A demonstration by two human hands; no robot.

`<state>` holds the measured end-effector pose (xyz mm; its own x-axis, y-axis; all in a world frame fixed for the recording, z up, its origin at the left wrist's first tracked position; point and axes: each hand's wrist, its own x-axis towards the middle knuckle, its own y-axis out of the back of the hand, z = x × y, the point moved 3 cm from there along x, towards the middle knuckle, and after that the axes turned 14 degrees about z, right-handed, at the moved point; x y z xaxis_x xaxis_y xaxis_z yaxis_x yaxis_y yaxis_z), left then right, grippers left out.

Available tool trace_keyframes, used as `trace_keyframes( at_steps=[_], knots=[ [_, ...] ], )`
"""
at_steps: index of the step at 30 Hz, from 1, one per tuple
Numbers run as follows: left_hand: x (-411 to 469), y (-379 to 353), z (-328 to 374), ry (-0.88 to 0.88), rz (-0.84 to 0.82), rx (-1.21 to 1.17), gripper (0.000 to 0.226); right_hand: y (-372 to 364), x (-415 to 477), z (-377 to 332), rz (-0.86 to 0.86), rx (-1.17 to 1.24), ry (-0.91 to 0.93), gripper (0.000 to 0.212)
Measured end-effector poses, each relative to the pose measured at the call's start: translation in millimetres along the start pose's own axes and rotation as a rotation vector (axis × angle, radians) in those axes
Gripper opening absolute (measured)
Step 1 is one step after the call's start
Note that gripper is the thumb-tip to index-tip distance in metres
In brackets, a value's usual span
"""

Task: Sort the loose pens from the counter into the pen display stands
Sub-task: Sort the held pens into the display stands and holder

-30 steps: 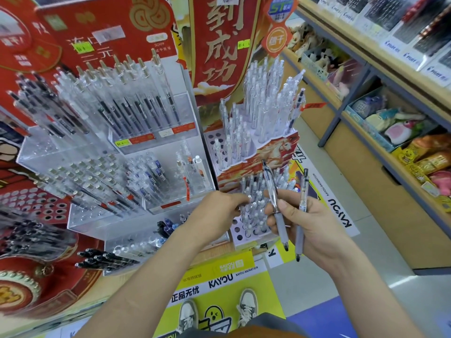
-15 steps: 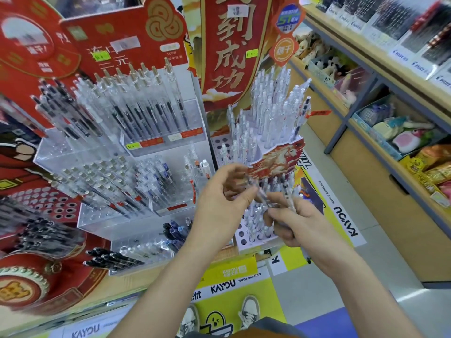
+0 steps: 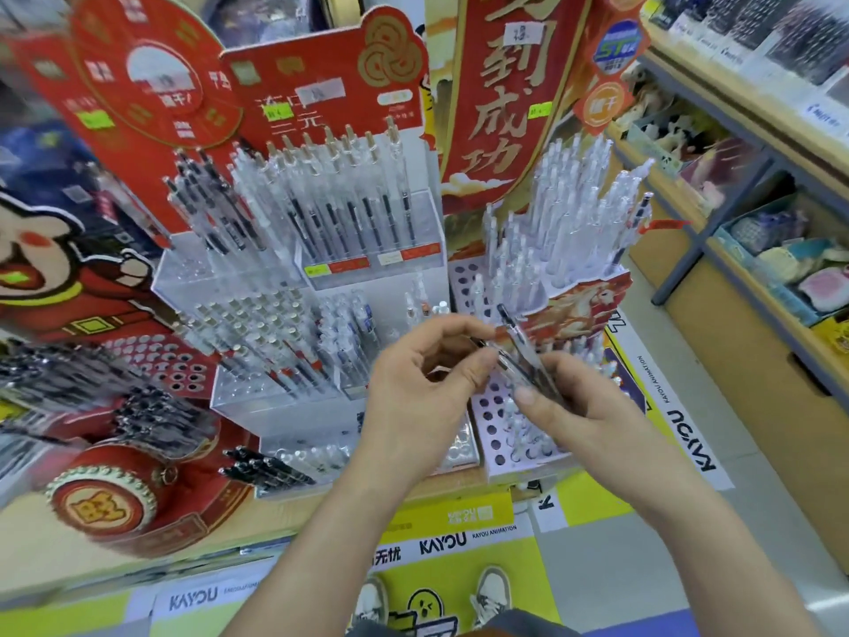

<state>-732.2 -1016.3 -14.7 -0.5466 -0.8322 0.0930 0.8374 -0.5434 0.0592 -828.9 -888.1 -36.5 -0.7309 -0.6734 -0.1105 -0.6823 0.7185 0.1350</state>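
Between both hands, just in front of the white stand (image 3: 487, 409): small bunch of pens (image 3: 523, 356), count unclear thru blur. Gripped by right hand (image 3: 588, 420), thumb curled over the lower barrels, fingers wrapped behind. Left hand (image 3: 422, 388) meeting it from the left, thumb & index pinched on the upper part of the bunch, prob. to peel one pen off.

Long axis tilted: dark end up & away twd the stand's red card front (image 3: 579, 310), other end down into the right palm. Open holes of the lower tier just under the bunch, between the two wrists, so a short drop. Left hand better placed to carry. Would need the pen swung near upright first, to match the pens standing in the upper tiers.

Pens: slim, clear hard-plastic barrels w/ dark refill inside, smooth, likely slippery. White stand: pale stepped block, rows of round holes, upper tiers crowded w/ clear pens. Clear acrylic stand (image 3: 257, 406) off to the left, well apart from the grip.
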Motion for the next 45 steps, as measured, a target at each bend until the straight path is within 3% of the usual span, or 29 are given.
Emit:
trace_keyframes(
  at_steps=[1, 4, 8, 16, 22, 29, 33, 39, 45],
  knots=[
    [1.4, 10.3, 2.5, -0.015, 0.023, -0.010, 0.024, -4.5, -0.1, -1.1, -0.019, 0.104, -0.043, 0.006],
    [3.4, 40.1, 7.2, 0.031, 0.051, -0.086, 0.020, -22.6, 1.7, 0.8, -0.046, 0.244, -0.066, 0.040],
    [-1.8, 85.7, 8.9, 0.163, 0.071, -0.209, 0.022, -73.1, -0.9, -6.0, -0.108, 0.244, -0.032, 0.038],
    [-3.5, 246.9, 4.3, 0.090, 0.124, -0.175, 0.015, -215.4, -23.5, -20.0, -0.106, 0.256, -0.068, 0.060],
    [7.0, 380.3, -5.6, 0.023, 0.316, -0.081, 0.013, -300.6, -30.1, -18.4, -0.068, 0.343, -0.111, 0.072],
    [19.7, 482.6, -22.6, -0.104, 0.625, 0.171, 0.024, -364.1, -24.2, -31.5, -0.100, 0.424, -0.110, 0.064],
    [25.2, 511.2, -44.1, -0.102, 0.695, 0.381, 0.029, -391.5, -15.1, -28.8, -0.154, 0.443, -0.177, 0.012],
    [40.5, 531.1, -85.2, -0.076, 0.633, 0.569, 0.030, -433.7, -14.3, -24.0, -0.192, 0.277, -0.165, 0.021],
    [65.6, 531.2, -109.5, -0.149, 0.435, 0.707, 0.013, -457.7, -13.0, -26.2, -0.127, 0.218, -0.156, 0.024]
  ],
)
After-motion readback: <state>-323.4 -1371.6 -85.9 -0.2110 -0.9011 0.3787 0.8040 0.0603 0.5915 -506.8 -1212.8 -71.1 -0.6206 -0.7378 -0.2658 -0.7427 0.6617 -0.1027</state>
